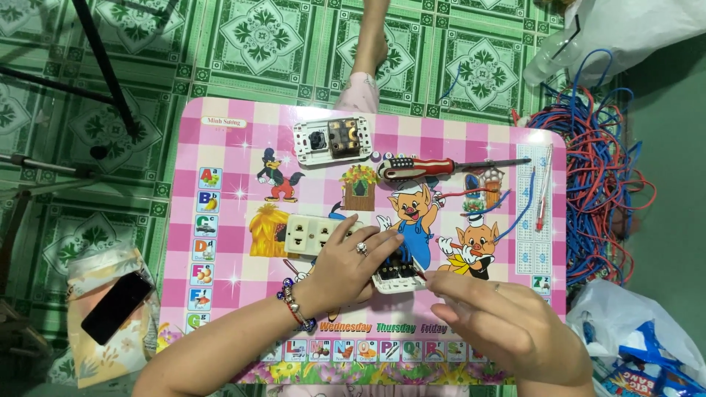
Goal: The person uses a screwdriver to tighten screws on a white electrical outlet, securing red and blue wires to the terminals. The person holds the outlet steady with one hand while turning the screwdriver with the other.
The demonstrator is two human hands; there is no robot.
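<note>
My left hand, with a ring and a beaded bracelet, rests on a small white switch module on the pink cartoon table, fingers curled over its top. My right hand comes in from the lower right, its fingertips touching the module's right edge where a thin red wire ends. A beige socket plate lies just left of my left hand. Farther up lie a white switch frame and a red-handled screwdriver.
A tester pen lies at the table's right edge. A tangle of red and blue wires covers the floor to the right, with plastic bags below it. A dark phone lies on a bag at left. A person's foot is beyond the table.
</note>
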